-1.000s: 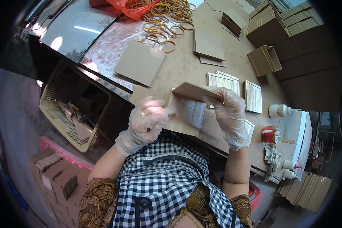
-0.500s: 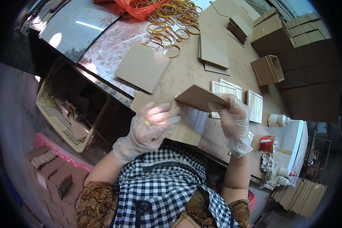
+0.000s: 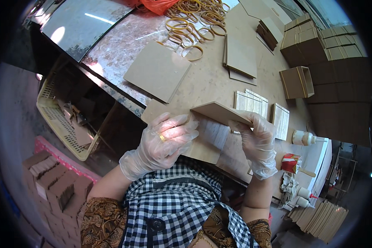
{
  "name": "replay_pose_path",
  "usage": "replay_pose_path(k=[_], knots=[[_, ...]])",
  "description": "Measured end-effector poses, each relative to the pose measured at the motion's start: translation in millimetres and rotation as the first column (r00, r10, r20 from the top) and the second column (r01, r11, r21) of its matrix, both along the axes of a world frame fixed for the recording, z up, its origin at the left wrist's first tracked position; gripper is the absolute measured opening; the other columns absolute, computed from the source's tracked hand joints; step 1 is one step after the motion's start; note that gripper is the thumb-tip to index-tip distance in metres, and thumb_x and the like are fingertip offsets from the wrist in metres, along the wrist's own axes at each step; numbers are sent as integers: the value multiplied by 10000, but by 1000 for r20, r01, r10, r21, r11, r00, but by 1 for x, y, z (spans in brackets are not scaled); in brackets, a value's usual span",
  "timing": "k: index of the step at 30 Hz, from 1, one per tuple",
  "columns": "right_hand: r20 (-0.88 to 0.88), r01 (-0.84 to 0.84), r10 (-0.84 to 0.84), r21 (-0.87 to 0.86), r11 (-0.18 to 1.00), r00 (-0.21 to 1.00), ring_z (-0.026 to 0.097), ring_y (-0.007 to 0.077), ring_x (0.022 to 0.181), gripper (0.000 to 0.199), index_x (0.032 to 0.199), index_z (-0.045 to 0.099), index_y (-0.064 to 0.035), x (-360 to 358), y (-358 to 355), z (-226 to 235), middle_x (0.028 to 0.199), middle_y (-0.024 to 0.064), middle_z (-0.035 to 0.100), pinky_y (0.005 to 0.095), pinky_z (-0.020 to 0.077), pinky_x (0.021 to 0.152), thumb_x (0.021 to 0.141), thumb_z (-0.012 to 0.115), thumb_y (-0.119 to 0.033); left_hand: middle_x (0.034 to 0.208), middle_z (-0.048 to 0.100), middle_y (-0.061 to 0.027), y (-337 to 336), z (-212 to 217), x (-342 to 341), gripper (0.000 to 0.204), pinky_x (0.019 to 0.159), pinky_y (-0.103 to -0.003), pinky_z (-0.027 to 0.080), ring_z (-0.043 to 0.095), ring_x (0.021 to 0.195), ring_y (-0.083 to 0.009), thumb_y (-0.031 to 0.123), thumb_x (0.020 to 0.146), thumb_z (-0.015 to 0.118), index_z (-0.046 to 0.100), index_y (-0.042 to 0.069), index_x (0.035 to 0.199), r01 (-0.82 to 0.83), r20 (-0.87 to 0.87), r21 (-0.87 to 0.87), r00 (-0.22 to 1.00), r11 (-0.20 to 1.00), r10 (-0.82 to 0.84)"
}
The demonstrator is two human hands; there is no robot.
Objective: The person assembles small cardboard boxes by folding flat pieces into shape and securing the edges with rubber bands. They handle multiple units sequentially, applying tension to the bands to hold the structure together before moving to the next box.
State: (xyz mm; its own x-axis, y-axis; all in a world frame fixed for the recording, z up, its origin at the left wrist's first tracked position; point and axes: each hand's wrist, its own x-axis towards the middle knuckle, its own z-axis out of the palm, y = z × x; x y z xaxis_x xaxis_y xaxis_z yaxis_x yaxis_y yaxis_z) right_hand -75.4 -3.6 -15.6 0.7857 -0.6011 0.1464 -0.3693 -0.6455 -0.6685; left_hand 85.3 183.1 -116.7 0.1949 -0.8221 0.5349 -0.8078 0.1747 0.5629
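My right hand [image 3: 258, 142], in a clear thin glove, pinches the right end of a thin brown board [image 3: 218, 112]. That board stands tilted on edge above a flat wood-grain board [image 3: 211, 140] at the table's near edge. My left hand [image 3: 163, 142], gloved the same way with a ring showing through, is closed at the left side of these boards. Its fingers are curled, and what they grip is hidden from this view. Close beyond the right hand lie striped wood-grain panels [image 3: 252, 102] and another striped panel [image 3: 280, 121].
A large square board [image 3: 158, 70] lies beyond my left hand, with rubber bands [image 3: 186, 31] behind it. Stacked boards [image 3: 240, 58], an open box [image 3: 294, 83], a glue bottle [image 3: 304, 138] and a red cup [image 3: 291, 162] stand rightward. A yellow basket [image 3: 64, 132] sits lower left.
The view has shifted slightly, so the table things sit a little lower and farther right. The brown board leans a little lower, still in my right hand; my left hand keeps its curled pose.
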Motion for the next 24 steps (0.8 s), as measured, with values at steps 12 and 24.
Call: replay_pose_path(k=[12, 24], knots=[[47, -22, 23, -18, 1000, 999, 715, 212, 714, 174, 941, 699, -10, -1, -5, -4, 786, 124, 710, 306, 554, 663, 789, 731, 68, 1207, 694, -32, -3, 6, -3, 355, 1114, -417, 319, 601, 1195, -253, 157, 773, 683, 729, 136, 1124, 1, -18, 38, 1000, 999, -1], [7, -25, 26, -54, 998, 1000, 715, 264, 724, 215, 940, 700, -28, -5, -6, -3, 791, 124, 703, 332, 548, 656, 752, 745, 64, 1196, 654, -91, -17, 19, -20, 448, 901, -456, 443, 609, 1124, -297, 319, 798, 676, 691, 74, 1172, 8, 30, 134, 999, 991, -12]])
